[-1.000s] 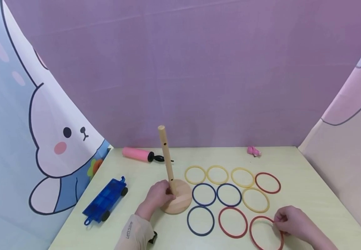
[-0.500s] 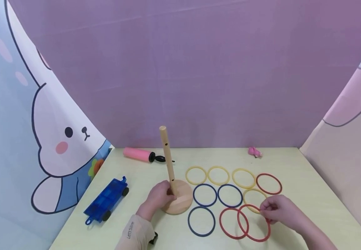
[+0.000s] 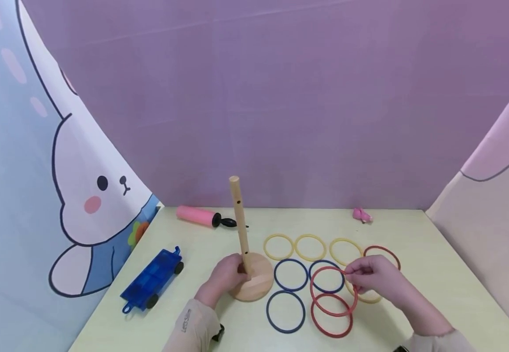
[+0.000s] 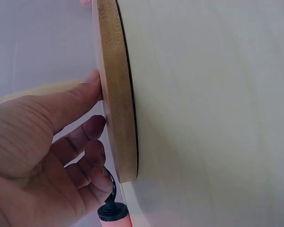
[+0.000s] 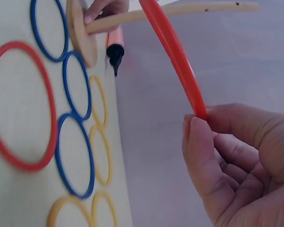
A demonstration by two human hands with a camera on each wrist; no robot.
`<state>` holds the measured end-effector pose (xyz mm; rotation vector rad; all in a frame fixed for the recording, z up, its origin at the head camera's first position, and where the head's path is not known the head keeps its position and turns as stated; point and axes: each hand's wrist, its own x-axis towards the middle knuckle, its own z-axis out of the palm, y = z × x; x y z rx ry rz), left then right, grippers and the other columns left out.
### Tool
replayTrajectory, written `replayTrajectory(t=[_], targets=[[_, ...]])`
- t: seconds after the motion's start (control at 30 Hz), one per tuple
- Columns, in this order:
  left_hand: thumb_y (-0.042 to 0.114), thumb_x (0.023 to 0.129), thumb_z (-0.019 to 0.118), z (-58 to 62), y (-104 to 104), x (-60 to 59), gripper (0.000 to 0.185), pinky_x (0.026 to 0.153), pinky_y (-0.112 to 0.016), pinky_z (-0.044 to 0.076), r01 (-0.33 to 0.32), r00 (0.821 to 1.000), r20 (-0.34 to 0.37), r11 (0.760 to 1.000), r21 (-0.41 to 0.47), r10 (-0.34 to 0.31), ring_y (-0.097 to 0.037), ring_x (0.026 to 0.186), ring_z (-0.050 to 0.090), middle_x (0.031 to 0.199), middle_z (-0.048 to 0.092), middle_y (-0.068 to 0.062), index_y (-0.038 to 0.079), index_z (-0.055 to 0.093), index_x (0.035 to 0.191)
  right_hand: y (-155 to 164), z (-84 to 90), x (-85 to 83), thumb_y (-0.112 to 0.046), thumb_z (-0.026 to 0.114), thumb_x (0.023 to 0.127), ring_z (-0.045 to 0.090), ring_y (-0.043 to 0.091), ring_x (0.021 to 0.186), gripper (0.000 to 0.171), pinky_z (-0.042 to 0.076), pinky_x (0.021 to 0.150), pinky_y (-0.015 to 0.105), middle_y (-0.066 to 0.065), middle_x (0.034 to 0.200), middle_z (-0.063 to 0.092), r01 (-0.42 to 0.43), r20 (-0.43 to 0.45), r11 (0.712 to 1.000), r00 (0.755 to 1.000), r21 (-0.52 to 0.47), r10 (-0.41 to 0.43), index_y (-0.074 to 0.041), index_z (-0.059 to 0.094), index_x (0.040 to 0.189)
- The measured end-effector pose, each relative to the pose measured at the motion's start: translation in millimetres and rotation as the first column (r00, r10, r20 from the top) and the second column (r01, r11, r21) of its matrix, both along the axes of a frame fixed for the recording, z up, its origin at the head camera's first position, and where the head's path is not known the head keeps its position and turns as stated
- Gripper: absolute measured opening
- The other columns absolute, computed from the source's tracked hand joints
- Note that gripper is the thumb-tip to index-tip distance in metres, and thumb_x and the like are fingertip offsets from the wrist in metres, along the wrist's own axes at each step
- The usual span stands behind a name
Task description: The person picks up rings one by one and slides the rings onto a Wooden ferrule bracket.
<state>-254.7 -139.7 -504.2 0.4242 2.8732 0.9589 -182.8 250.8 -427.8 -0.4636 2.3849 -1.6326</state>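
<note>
A wooden peg stand (image 3: pixel 254 287) with a tall upright peg (image 3: pixel 240 220) stands on the pale table. My left hand (image 3: pixel 236 273) grips it at the peg's foot; in the left wrist view the thumb (image 4: pixel 78 97) presses the base's rim (image 4: pixel 116 94). My right hand (image 3: pixel 352 275) pinches a red ring (image 3: pixel 312 291) and holds it tilted above the table, right of the stand. The right wrist view shows thumb and fingers (image 5: pixel 201 123) closed on that ring (image 5: pixel 173 47), with the peg (image 5: pixel 180 10) beyond it.
Yellow rings (image 3: pixel 278 246), blue rings (image 3: pixel 285 311) and two more red rings (image 3: pixel 331 336) lie flat right of the stand. A pink pump (image 3: pixel 194 215) lies at the back, a blue toy car (image 3: pixel 150 281) at the left, a small pink toy (image 3: pixel 362 214) at the back right.
My right hand has lifted the red ring off the table's near right and carried it up and left toward the stand. The left hand has stayed on the stand.
</note>
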Motion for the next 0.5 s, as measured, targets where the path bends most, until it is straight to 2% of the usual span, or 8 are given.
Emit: replayTrajectory(t=[0.2, 0.5], targets=[[0.011, 0.076, 0.082, -0.5, 1, -1.1, 0.025, 0.075, -0.037, 0.050, 0.007, 1.000, 0.008, 1.000, 0.014, -0.007, -0.014, 0.077, 0.057, 0.081, 0.063, 0.002, 0.005, 0.068, 0.097, -18, 15.1, -9.1, -0.006, 0.068, 0.090, 0.068, 0.017, 0.068, 0.023, 0.059, 0.064, 0.035, 0.008, 0.083, 0.071, 0.007, 0.013, 0.999, 1.000, -0.052, -0.006, 0.014, 0.066, 0.102], [0.010, 0.075, 0.082, 0.7, -1, -1.6, 0.025, 0.076, -0.038, 0.052, 0.010, 1.000, 0.008, 0.999, 0.035, -0.010, -0.015, 0.078, 0.060, 0.082, 0.066, 0.001, 0.005, 0.069, 0.096, -45, 40.7, -22.2, -0.006, 0.068, 0.090, 0.065, 0.013, 0.066, 0.028, 0.059, 0.066, 0.032, 0.006, 0.080, 0.069, 0.033, 0.024, 0.991, 0.999, -0.130, -0.030, 0.017, 0.063, 0.106]])
